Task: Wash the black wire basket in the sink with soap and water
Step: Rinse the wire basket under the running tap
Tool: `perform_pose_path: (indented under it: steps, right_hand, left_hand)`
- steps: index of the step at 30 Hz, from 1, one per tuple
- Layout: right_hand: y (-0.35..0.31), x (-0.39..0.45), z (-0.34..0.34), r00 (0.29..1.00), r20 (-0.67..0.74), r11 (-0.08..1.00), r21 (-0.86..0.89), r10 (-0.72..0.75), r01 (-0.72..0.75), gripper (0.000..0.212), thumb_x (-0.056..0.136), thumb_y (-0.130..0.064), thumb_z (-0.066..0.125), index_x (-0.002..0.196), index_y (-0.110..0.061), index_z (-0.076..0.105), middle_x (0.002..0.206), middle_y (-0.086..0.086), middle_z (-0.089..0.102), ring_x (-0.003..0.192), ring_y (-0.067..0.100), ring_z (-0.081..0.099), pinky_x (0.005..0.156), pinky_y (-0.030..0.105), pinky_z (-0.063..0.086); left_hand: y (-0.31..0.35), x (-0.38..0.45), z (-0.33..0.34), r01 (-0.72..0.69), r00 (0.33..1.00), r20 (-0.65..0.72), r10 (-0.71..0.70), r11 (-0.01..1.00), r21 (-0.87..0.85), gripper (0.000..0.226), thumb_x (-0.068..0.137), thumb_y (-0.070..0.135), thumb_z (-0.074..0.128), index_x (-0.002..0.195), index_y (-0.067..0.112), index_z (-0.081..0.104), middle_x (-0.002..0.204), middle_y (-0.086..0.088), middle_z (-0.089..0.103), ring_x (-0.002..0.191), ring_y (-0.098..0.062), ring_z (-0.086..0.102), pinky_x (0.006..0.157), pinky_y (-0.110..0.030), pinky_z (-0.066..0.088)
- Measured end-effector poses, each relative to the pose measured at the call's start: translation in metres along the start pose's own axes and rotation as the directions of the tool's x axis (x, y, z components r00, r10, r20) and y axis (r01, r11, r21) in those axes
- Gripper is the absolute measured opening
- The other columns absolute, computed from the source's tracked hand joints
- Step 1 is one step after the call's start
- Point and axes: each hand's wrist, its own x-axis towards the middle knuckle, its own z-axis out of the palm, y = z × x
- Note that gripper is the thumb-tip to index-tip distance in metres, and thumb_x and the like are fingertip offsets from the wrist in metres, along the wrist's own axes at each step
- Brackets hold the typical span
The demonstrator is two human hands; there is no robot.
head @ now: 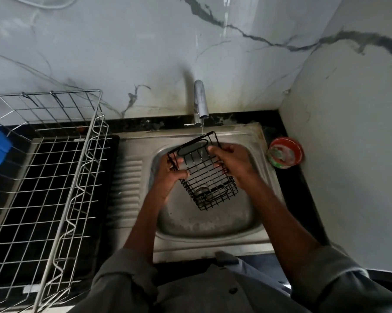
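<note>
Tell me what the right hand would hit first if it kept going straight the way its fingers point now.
The right hand points left, its fingers curled on the black wire basket, so the basket's mesh comes first. Beyond it is probably the left hand, though depth is unclear.

A black counter (301, 190) carries the steel sink (204, 242), a wire dish rack (61, 177), and a red tub (285, 152).

Before us, matt black coated-wire basket (204, 175), dull stained steel sink (213, 222), shiny chrome-wire dish rack (55, 177), glossy veined marble wall (122, 53).
</note>
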Motion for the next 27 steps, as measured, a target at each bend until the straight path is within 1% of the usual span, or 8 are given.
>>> perform_pose_path:
  steps: [3, 10, 13, 15, 17, 20, 23, 27]
  right_hand:
    - [-0.003, 0.0, 0.014, 0.999, -0.011, 0.997, -0.07, -0.037, 0.036, 0.03, 0.083, -0.04, 0.08, 0.103, -0.019, 0.074, 0.09, -0.003, 0.077, 0.082, 0.012, 0.074, 0.065, 0.017, 0.054]
    - [-0.004, 0.012, 0.031, 0.996, -0.082, 0.999, -0.043, -0.016, 0.012, 0.03, 0.077, -0.048, 0.082, 0.09, -0.022, 0.075, 0.08, -0.004, 0.078, 0.078, 0.013, 0.075, 0.076, 0.029, 0.062]
    - [-0.001, 0.014, 0.023, 0.99, -0.139, 1.0, 0.031, 0.01, -0.006, 0.035, 0.074, -0.049, 0.083, 0.093, -0.019, 0.077, 0.077, -0.003, 0.078, 0.07, 0.013, 0.075, 0.066, 0.029, 0.06]
    - [0.001, 0.014, 0.012, 0.982, -0.185, 0.997, 0.078, 0.021, -0.007, 0.031, 0.077, -0.045, 0.083, 0.093, -0.018, 0.078, 0.075, 0.0, 0.077, 0.062, 0.012, 0.071, 0.055, 0.025, 0.053]
    - [0.003, 0.014, -0.002, 0.973, -0.226, 0.991, 0.13, 0.054, -0.025, 0.027, 0.079, -0.043, 0.081, 0.09, -0.018, 0.078, 0.073, 0.002, 0.077, 0.058, 0.012, 0.068, 0.05, 0.022, 0.048]
    - [0.007, 0.018, -0.025, 0.961, -0.255, 0.975, 0.218, 0.108, -0.052, 0.022, 0.081, -0.041, 0.08, 0.084, -0.019, 0.077, 0.069, 0.002, 0.073, 0.056, 0.015, 0.064, 0.048, 0.023, 0.047]
    - [0.012, 0.021, -0.043, 0.948, -0.286, 0.96, 0.274, 0.141, -0.06, 0.023, 0.08, -0.043, 0.08, 0.07, -0.022, 0.074, 0.065, 0.002, 0.069, 0.056, 0.017, 0.06, 0.05, 0.026, 0.047]
    - [0.019, 0.027, -0.057, 0.94, -0.306, 0.974, 0.212, 0.149, -0.085, 0.043, 0.067, -0.064, 0.075, 0.084, -0.024, 0.074, 0.08, -0.001, 0.075, 0.077, 0.021, 0.07, 0.074, 0.043, 0.061]
  left_hand:
    - [-0.003, -0.003, -0.011, -0.004, 1.0, 0.001, 0.004, 1.0, -0.023, 0.088, 0.047, 0.023, 0.085, 0.128, 0.03, 0.05, 0.126, -0.006, 0.064, 0.125, -0.025, 0.061, 0.097, -0.05, 0.056]
    - [-0.001, 0.0, -0.017, -0.019, 0.999, -0.033, 0.017, 0.999, -0.046, 0.096, 0.059, 0.004, 0.087, 0.143, 0.02, 0.045, 0.134, -0.007, 0.062, 0.124, -0.021, 0.062, 0.096, -0.043, 0.057]
    - [0.004, 0.005, -0.006, -0.036, 0.999, -0.025, 0.034, 0.997, -0.066, 0.089, 0.076, -0.013, 0.08, 0.15, 0.013, 0.04, 0.141, -0.009, 0.061, 0.121, -0.013, 0.063, 0.101, -0.035, 0.055]
    - [0.009, 0.012, 0.005, -0.063, 0.998, -0.02, 0.062, 0.996, -0.062, 0.081, 0.079, -0.017, 0.076, 0.148, 0.009, 0.042, 0.138, -0.009, 0.063, 0.113, -0.005, 0.065, 0.093, -0.023, 0.056]
    - [0.014, 0.02, 0.019, -0.077, 0.997, 0.003, 0.077, 0.997, -0.033, 0.08, 0.079, -0.017, 0.076, 0.148, 0.008, 0.044, 0.132, -0.006, 0.066, 0.114, -0.009, 0.066, 0.087, -0.018, 0.055]
    - [0.02, 0.031, 0.038, -0.078, 0.995, 0.053, 0.079, 0.997, -0.019, 0.085, 0.077, -0.011, 0.082, 0.149, 0.012, 0.044, 0.136, -0.01, 0.064, 0.127, -0.024, 0.062, 0.096, -0.026, 0.056]
    - [0.025, 0.038, 0.055, -0.083, 0.991, 0.111, 0.078, 0.996, 0.037, 0.087, 0.073, 0.002, 0.09, 0.146, 0.023, 0.047, 0.136, -0.007, 0.065, 0.13, -0.023, 0.06, 0.107, -0.044, 0.053]
    - [0.037, 0.05, 0.074, -0.056, 0.986, 0.163, 0.042, 0.995, 0.086, 0.088, 0.074, -0.004, 0.087, 0.147, 0.024, 0.046, 0.133, -0.002, 0.064, 0.125, -0.021, 0.061, 0.1, -0.039, 0.056]
